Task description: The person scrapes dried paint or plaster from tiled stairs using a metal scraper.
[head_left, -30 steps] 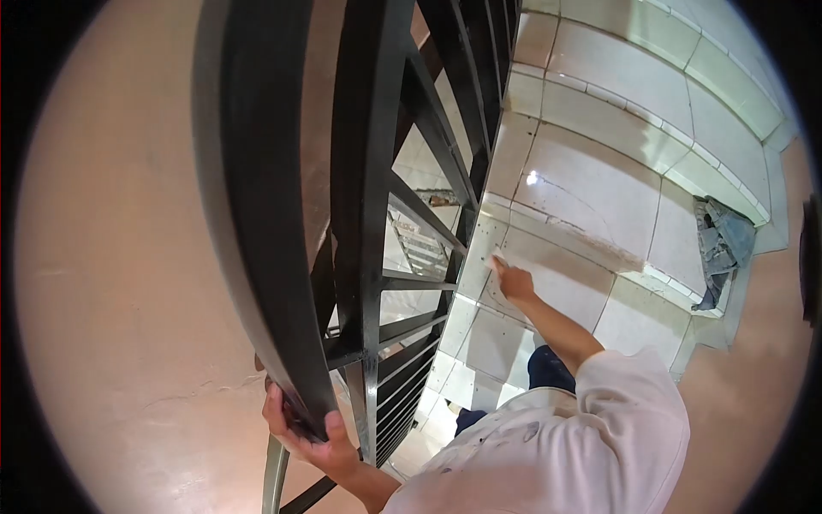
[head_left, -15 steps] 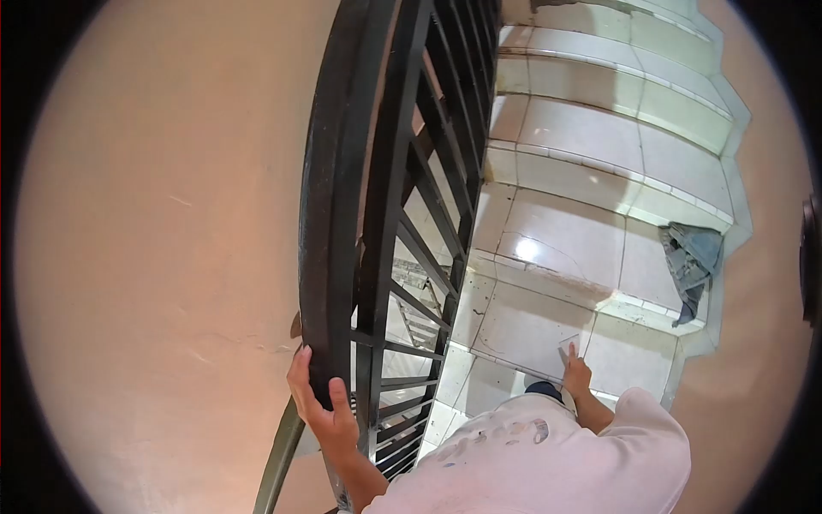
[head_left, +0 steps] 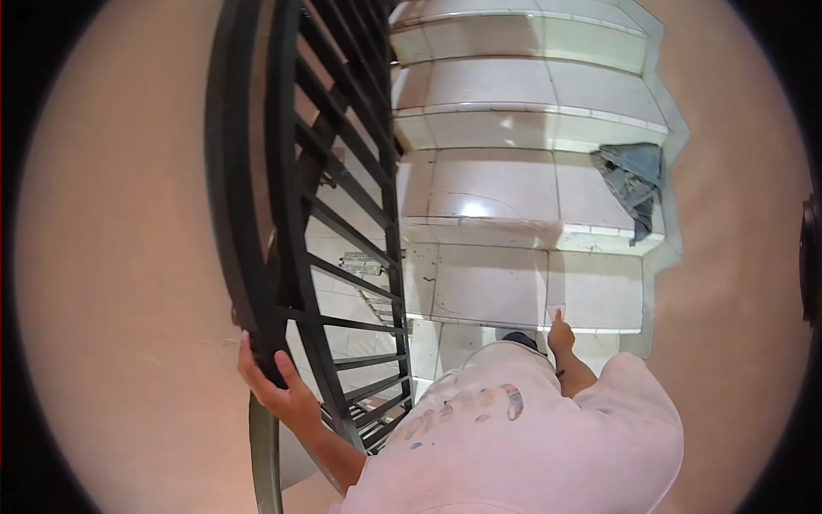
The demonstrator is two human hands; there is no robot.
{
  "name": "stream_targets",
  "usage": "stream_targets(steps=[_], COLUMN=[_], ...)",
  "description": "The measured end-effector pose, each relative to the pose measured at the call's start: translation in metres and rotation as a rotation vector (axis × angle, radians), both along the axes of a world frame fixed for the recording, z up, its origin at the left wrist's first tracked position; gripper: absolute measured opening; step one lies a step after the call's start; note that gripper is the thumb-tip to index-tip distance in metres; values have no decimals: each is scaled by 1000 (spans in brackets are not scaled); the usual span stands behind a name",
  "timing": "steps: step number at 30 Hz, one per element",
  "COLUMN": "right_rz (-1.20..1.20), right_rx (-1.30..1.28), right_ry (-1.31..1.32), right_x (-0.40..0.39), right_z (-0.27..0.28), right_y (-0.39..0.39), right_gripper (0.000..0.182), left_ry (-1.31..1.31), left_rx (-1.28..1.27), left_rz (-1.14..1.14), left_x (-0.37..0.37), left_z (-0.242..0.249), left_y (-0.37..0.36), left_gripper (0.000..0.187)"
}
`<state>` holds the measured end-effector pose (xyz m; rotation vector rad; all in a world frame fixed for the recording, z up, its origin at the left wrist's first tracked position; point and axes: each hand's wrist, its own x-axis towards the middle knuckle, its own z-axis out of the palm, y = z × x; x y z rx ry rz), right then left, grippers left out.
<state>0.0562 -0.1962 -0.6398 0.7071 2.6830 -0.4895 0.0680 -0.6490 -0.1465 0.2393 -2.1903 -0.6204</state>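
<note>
**One hand on the rail, one at the tile edge**

The left hand (head_left: pixel 278 390) was wrapped around the black metal railing (head_left: pixel 257 214) at its lower end, fingers curled over the outer bar and the thumb set against the near side: a closed grip on the rail. Just beyond that grip the railing's slanted crossbars climbed up and away, with the peach-coloured wall (head_left: pixel 111 257) close on the outer side of the hand.

The right hand (head_left: pixel 561 336) was reaching out past the white paint-flecked shirt (head_left: pixel 514 428), holding a small pale flat piece (head_left: pixel 556 311) pinched at its fingertips. The piece stood at the front edge of the nearest white tiled step (head_left: pixel 488 283), touching or almost touching it; which could not be told. How tightly the fingers closed on it could not be told either, the hand being small in the view.

Farther from that hand, one step up and off to its outer side, a crumpled grey-blue cloth (head_left: pixel 632 182) lay against the wall, drooping over the step's edge. More tiled steps (head_left: pixel 522 86) rose beyond.
</note>
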Motion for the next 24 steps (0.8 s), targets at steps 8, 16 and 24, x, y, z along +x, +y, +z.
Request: stream_targets(steps=[8, 16, 24], right_rz=[-226, -266, -270], right_rx=[10, -1, 7], right_ry=[-19, -5, 108], right_x=[13, 18, 24], right_z=[-8, 2, -7], right_y=[12, 23, 44], right_gripper=[58, 61, 57], left_ry=[78, 74, 78], left_rx=[14, 70, -31], left_rz=[112, 153, 129], left_x=[-2, -3, -4], left_z=[-11, -4, -7], left_y=[-2, 11, 2], left_gripper=[44, 47, 42])
